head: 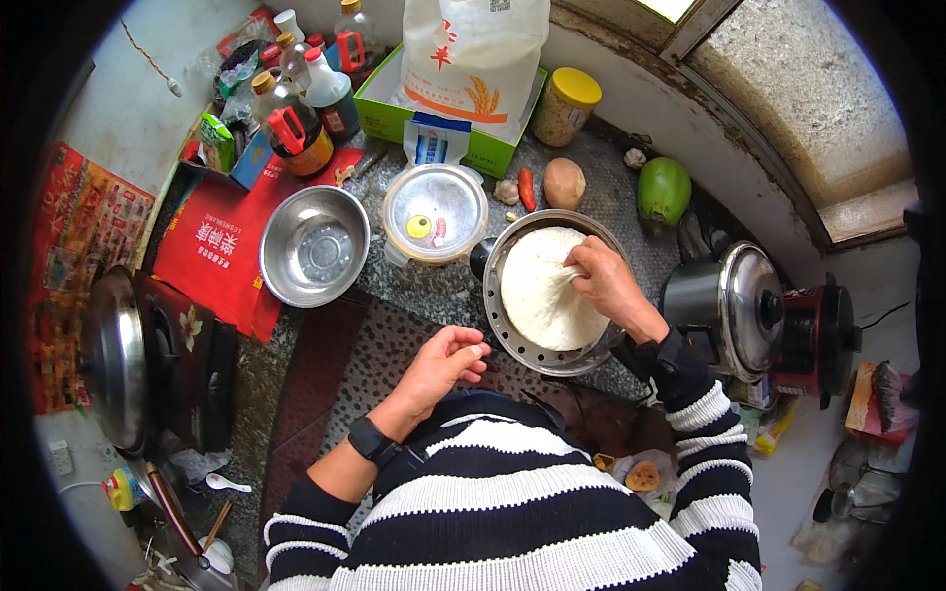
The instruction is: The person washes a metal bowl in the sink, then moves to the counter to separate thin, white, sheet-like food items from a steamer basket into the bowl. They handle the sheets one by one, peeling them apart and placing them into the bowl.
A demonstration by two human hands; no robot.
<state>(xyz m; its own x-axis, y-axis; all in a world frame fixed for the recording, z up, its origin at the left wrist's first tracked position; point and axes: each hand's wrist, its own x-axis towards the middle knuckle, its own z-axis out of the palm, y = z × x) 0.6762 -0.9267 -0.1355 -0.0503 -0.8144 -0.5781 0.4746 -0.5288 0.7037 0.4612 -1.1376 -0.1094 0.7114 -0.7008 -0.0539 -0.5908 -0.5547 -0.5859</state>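
A round white mass, dough or steamed bread (543,288), lies in a stainless steel steamer tray with holes along its rim (510,337). My right hand (607,284) pinches the right side of this mass and draws it up into a fold. Its lower layers are hidden from above. Near the counter's front edge, my left hand (446,360) hovers beside the steamer with loosely curled fingers and nothing in them. Left of the steamer stands a round lidded container (432,203) with a clear lid. Farther left is a bare steel bowl (314,246).
Behind the steamer lie a garlic bulb (506,192), a red chili (526,189) and a brown round vegetable (564,183). A yellow-lidded jar (567,107) and a green box (380,118) holding a flour bag (473,63) stand behind. A lidded pot (728,310) is right, sauce bottles (292,129) left.
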